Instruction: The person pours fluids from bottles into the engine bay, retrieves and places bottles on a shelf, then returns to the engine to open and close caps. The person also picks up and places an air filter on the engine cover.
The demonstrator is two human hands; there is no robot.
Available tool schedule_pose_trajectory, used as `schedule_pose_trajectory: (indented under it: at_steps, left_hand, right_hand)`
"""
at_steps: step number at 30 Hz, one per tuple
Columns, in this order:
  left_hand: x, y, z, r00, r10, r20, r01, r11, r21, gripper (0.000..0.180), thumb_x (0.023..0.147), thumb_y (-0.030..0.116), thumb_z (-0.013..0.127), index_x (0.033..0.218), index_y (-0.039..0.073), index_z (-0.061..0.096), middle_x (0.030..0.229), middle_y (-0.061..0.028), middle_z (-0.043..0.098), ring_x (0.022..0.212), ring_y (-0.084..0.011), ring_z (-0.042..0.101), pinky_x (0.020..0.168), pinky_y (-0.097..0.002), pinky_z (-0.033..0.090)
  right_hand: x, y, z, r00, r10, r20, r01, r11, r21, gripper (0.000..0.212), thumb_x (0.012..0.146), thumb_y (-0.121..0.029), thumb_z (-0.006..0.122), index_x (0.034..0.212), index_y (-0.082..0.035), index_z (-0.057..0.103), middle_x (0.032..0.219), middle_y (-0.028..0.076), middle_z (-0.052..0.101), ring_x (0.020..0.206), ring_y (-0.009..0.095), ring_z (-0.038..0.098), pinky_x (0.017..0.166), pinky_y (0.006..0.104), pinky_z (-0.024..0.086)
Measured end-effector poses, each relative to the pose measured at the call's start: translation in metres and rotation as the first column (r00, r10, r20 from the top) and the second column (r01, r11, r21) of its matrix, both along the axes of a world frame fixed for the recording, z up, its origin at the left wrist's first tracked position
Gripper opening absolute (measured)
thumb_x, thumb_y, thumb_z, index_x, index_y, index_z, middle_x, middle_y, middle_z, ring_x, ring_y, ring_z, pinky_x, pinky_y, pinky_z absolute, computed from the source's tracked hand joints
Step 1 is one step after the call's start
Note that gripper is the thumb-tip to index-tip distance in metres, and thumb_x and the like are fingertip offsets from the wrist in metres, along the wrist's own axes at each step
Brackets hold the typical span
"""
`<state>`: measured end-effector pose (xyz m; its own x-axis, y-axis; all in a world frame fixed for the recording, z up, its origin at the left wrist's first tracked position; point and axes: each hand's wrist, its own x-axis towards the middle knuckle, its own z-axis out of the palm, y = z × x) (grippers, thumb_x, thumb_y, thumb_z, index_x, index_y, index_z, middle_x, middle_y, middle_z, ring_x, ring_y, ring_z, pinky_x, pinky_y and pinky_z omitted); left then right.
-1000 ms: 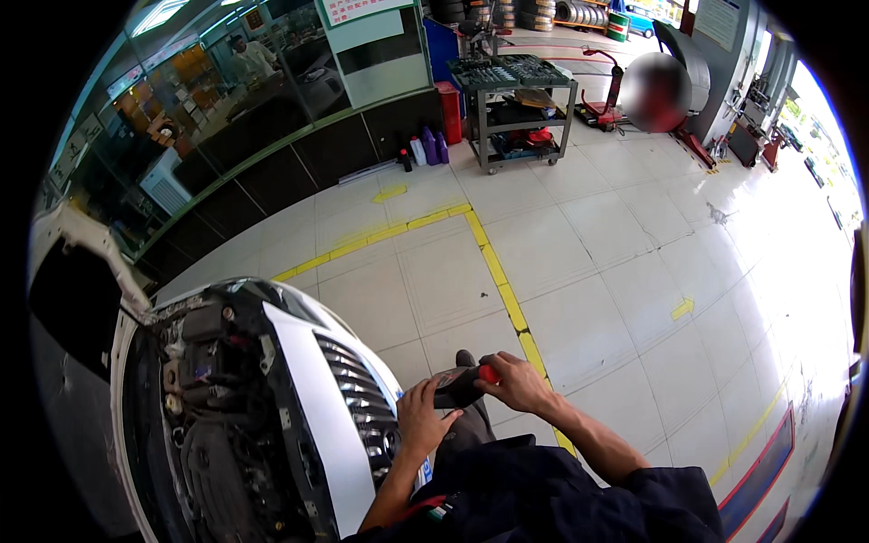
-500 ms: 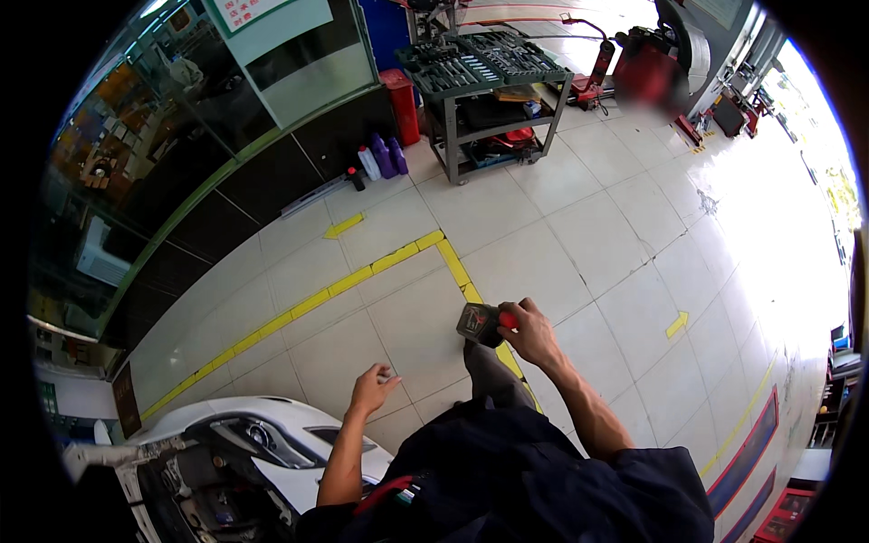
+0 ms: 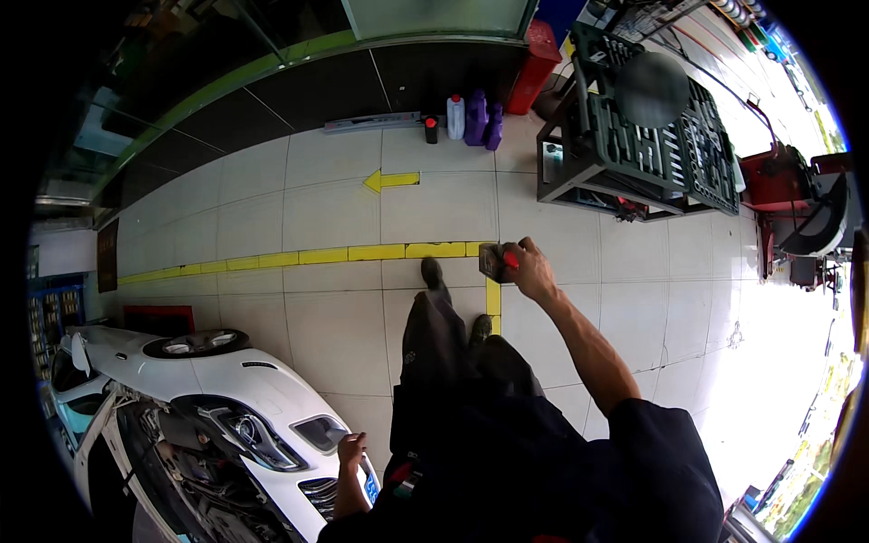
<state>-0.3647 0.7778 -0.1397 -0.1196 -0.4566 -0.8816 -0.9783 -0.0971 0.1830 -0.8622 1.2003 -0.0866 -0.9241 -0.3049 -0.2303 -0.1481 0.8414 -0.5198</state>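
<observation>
My right hand point(image 3: 534, 271) is closed around a small dark bottle point(image 3: 491, 261) with a red cap point(image 3: 511, 261). It holds the bottle out in front of me, above the corner of a yellow floor line point(image 3: 380, 252). My left hand point(image 3: 351, 450) hangs low beside the front bumper of a white car point(image 3: 281, 398). Its fingers are curled in, and anything between them is too small to make out. I cannot tell whether it touches the car. The car's bonnet is up, with the engine bay point(image 3: 199, 452) exposed.
A tool cart point(image 3: 579, 172) carrying open socket sets stands at the far right. Along the dark wall sit a black bottle point(image 3: 431, 129), a white bottle point(image 3: 455, 118), purple jugs point(image 3: 475, 119) and a red bin point(image 3: 534, 68). A yellow arrow point(image 3: 394, 180) marks the tiles.
My view has turned right, and the car fills more of the lower left. My left hand has dropped back toward the bumper. The right hand still grips the bottle.
</observation>
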Motion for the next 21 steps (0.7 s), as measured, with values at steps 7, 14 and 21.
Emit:
schedule_pose_trajectory:
  at_steps: [7,14,21]
  left_hand:
    - [-0.201,0.025,-0.056,0.982,-0.164,-0.092,0.174,0.978,0.118,0.037,0.087,0.025,0.073,0.109,-0.003,0.064,0.089,-0.0133,0.072,0.072,-0.0186,0.070,0.061,-0.0294,0.052]
    - [-0.383,-0.019,-0.099,0.985,0.084,-0.148,-0.084,0.996,0.008,0.026,0.094,0.013,0.061,0.116,0.000,0.060,0.094,-0.0114,0.070,0.081,-0.0179,0.068,0.072,-0.0290,0.054]
    - [-0.311,0.025,-0.080,0.923,0.177,0.341,-0.247,0.953,0.174,0.028,0.094,0.019,0.063,0.115,0.000,0.059,0.094,-0.0094,0.069,0.080,-0.0177,0.068,0.063,-0.0281,0.055]
  right_hand:
    - [-0.233,-0.072,-0.148,0.993,0.061,0.102,-0.075,0.988,0.137,0.043,0.077,-0.004,0.065,0.119,-0.010,0.059,0.113,0.015,0.058,0.100,0.039,0.063,0.084,0.0472,0.054]
    - [-0.427,-0.135,-0.378,0.996,0.091,-0.007,-0.087,0.975,0.206,0.029,0.081,-0.007,0.061,0.110,-0.005,0.057,0.110,0.018,0.055,0.100,0.038,0.062,0.081,0.0481,0.055]
    - [-0.559,-0.188,-0.509,0.985,0.158,-0.063,-0.137,0.957,0.256,0.025,0.081,-0.002,0.058,0.106,-0.003,0.061,0.109,0.020,0.058,0.092,0.038,0.066,0.081,0.0451,0.056]
